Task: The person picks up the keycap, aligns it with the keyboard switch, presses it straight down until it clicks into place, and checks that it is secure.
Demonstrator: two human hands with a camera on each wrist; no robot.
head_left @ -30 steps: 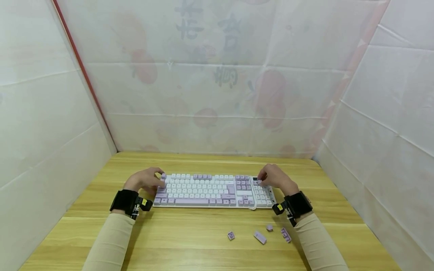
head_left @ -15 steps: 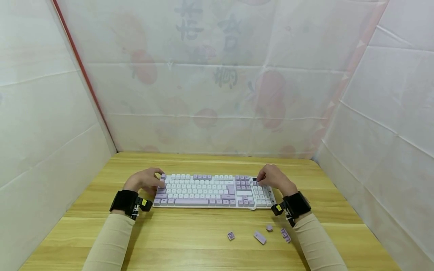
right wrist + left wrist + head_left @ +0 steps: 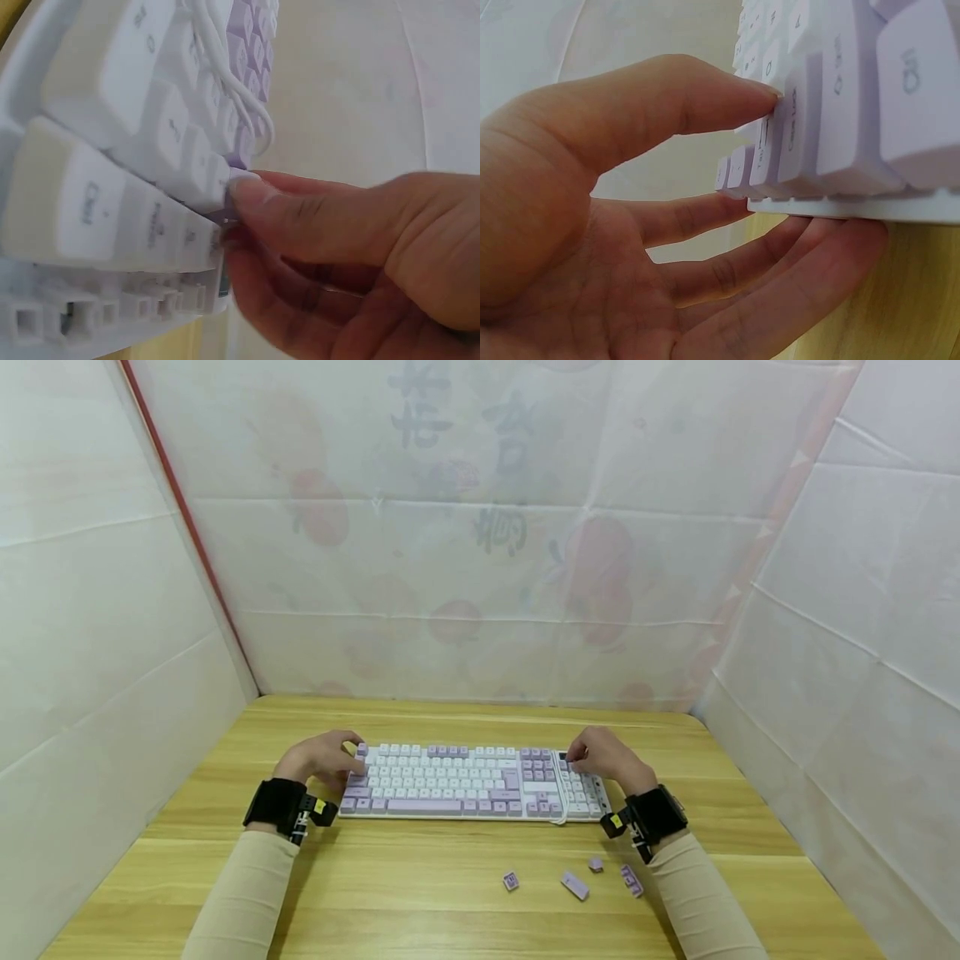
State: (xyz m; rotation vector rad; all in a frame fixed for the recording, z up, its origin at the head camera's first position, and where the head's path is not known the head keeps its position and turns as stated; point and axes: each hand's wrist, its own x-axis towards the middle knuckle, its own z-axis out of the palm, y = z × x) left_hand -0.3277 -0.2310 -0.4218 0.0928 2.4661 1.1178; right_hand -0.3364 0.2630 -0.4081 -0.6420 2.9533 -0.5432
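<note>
A white and lilac keyboard [image 3: 423,807] lies on the wooden table. My left hand [image 3: 322,760] grips its left end, the thumb on top by the Tab key [image 3: 762,161] and the other fingers along the lower edge. At the far right corner, my right hand [image 3: 609,758] pinches a small lilac keycap [image 3: 243,173] between thumb and forefinger, right at the top of the number pad. Most of that keycap is hidden by the thumb. A white cable [image 3: 561,789] runs across the keyboard beside the number pad. Bare key sockets [image 3: 139,306] show along its right edge.
In front of the keyboard lie loose lilac keycaps: a small upturned one [image 3: 511,882], a long one [image 3: 575,886], another small one [image 3: 596,865] and a long upturned one [image 3: 632,881] near the right sleeve. Pale fabric walls [image 3: 465,568] surround the table on three sides.
My right hand has shifted slightly left and settled lower with the keycap at the number pad's top row. The left hand and the keyboard stay in place.
</note>
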